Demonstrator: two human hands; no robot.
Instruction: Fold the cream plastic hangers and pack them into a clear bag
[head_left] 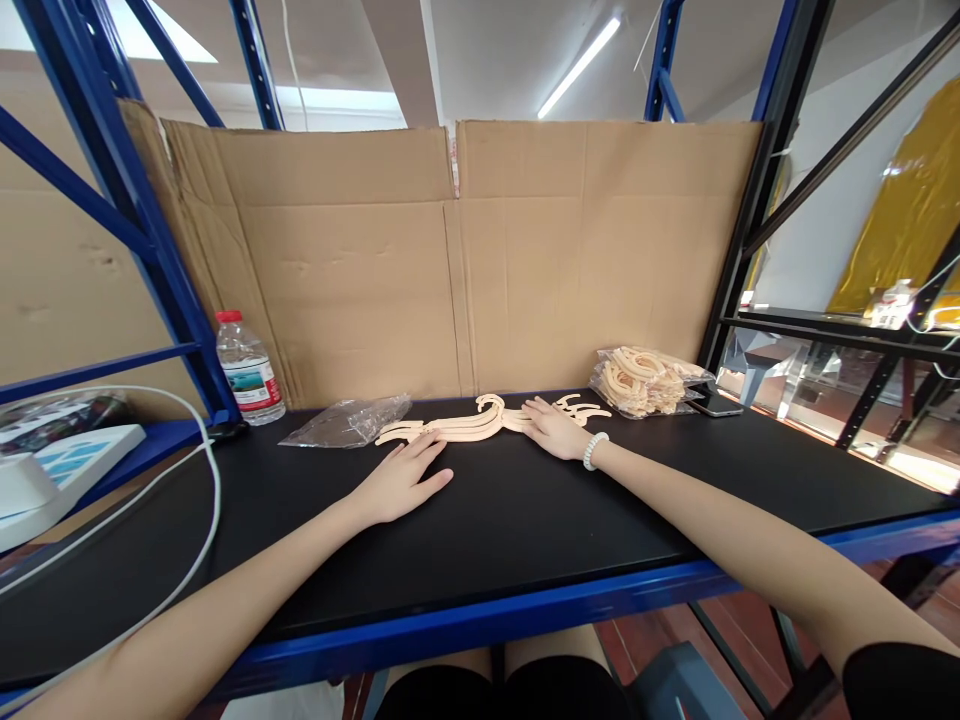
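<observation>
A: What do we have, left to right?
B: Red-capped bottle [251, 378] standing at the left of the desk [540, 530], then a crumpled clear bag [349, 422].
A: Left hand [405, 480]?
B: Spread, thumb out wide — we see fingertips at the left end of the cream hangers [474, 429], stacked mid-desk, near the cardboard [360, 290].
A: Right hand [553, 428]?
B: Palm down across the hangers' right part, fingers stretched out. Bracelet [592, 452] on that wrist.
A: Past that?
B: We've got a packed bag [641, 382] of cream pieces — phone [721, 405] just beside it.
</observation>
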